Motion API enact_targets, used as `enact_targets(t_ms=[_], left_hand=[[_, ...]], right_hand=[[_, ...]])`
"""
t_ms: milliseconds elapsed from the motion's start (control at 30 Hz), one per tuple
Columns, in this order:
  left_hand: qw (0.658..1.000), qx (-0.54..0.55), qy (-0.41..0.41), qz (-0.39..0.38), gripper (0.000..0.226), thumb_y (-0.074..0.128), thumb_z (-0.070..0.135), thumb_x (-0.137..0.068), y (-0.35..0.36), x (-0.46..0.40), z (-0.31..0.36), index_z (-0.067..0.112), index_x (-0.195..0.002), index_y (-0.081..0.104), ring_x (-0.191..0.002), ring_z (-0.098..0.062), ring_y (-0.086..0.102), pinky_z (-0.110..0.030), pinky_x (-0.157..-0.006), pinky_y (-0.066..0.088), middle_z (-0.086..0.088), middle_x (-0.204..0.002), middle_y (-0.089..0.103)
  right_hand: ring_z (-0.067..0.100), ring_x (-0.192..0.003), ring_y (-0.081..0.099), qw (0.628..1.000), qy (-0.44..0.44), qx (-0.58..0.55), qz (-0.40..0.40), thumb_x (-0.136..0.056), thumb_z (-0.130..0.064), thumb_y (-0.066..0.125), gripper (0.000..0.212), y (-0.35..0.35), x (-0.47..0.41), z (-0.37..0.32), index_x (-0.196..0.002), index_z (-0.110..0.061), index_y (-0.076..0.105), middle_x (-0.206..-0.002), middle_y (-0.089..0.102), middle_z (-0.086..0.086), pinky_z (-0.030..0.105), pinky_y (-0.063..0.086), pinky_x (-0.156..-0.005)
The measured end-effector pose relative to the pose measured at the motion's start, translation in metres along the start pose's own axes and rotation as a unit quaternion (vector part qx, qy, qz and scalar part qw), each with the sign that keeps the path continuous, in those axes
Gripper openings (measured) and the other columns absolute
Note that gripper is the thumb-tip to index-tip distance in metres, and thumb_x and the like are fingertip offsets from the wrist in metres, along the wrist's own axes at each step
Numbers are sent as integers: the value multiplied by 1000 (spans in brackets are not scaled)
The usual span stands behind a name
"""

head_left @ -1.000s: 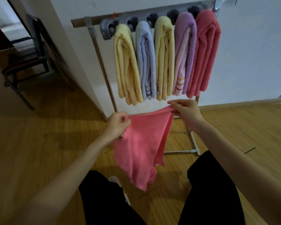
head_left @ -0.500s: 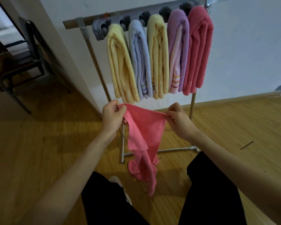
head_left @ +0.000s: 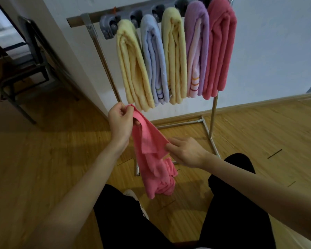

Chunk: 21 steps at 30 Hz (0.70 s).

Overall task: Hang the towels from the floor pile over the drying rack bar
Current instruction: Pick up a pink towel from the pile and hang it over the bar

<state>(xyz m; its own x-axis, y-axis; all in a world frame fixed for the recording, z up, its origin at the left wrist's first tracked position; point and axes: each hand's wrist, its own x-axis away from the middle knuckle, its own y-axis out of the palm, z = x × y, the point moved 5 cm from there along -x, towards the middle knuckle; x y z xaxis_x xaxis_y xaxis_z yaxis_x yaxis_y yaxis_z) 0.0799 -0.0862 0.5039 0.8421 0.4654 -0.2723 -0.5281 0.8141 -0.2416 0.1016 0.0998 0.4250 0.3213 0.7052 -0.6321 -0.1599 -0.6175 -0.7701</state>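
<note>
Left hand [head_left: 119,121] pinches top corner of pink towel [head_left: 151,155], fingers curled round the cloth, thumb on top. Right hand [head_left: 186,152] lower, thumb and fingers nipping the towel's side edge. Towel hangs slack between the hands, slanting from left hand down to right, rest bunched and dangling below, just above the floor [head_left: 43,159]; lower end looks clear of the floor but hard to tell. Towel sits in front of the rack [head_left: 213,112], below the hung towels, not on the bar.

Rack: five folded towels draped side by side over the top, touching each other. Left to right: yellow [head_left: 133,69], light blue [head_left: 154,63], second yellow [head_left: 175,58], purple with striped end [head_left: 197,51], dark pink [head_left: 220,49]. Grey clip strip [head_left: 108,27] behind the towels at the top of the rack. Rack's metal base [head_left: 180,123] on the floor, one foot rail passing behind the held towel.

Wall [head_left: 276,51] behind rack. Dark chair [head_left: 25,69] well left of rack. Person's black trousers [head_left: 232,203] at bottom, nearer than rack, white shoe [head_left: 131,194] just below the towel's end.
</note>
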Motion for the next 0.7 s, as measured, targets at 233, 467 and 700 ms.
enact_targets(t_ms=[233,467,700], left_hand=[[999,-15,38,13,28,53,10,-93,-3,8,9,13,-65,46,-56,-14,45,-20,-48,35,-2,-61,43],[998,-5,55,13,24,51,10,-91,0,15,15,9,-67,45,-57,-22,42,-33,-51,35,-9,-63,40],[999,-11,47,16,21,51,11,-91,-5,10,14,3,-72,50,-59,-26,45,-38,-55,39,-12,-66,43]], right_hand=[[17,-51,45,995,87,-30,-35,-93,-31,38,33,26,-22,-6,-79,-7,57,-73,54,1,36,40,-37],[9,-52,31,988,145,-50,-11,-85,-57,49,47,22,-44,-12,-64,-15,46,-69,43,-6,20,20,-43],[18,-62,47,981,181,-64,-12,-97,-34,32,41,22,-41,-4,-79,-7,56,-79,54,3,37,41,-46]])
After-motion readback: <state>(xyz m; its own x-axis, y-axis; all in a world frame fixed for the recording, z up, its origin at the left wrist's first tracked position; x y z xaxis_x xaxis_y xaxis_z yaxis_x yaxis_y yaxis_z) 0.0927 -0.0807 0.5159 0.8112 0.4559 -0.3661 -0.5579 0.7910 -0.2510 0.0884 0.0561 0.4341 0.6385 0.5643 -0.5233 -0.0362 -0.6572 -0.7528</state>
